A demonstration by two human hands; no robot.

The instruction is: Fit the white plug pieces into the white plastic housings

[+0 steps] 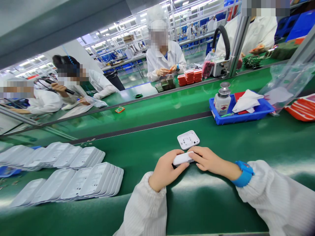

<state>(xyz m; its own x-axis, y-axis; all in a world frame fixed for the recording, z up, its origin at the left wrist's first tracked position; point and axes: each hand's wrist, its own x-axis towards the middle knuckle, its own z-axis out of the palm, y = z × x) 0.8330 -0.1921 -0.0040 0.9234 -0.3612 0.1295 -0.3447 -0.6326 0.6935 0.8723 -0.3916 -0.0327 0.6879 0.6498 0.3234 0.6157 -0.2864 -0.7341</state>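
Casing (pixel 181 159) (white), between left hand (pixel 165 167) and right hand (pixel 209 158)

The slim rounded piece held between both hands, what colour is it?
White; the slim rounded piece shows best in the head view.

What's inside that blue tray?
A bottle with a metal top, white tissue or cloth, something red partly beneath it, and a green stick. Whatever else lies under the white tissue is covered.

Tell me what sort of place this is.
Most likely a factory assembly line: overlapping rows of white plastic shells lie on a long green bench, and a white-coated co-worker is handling small orange parts opposite.
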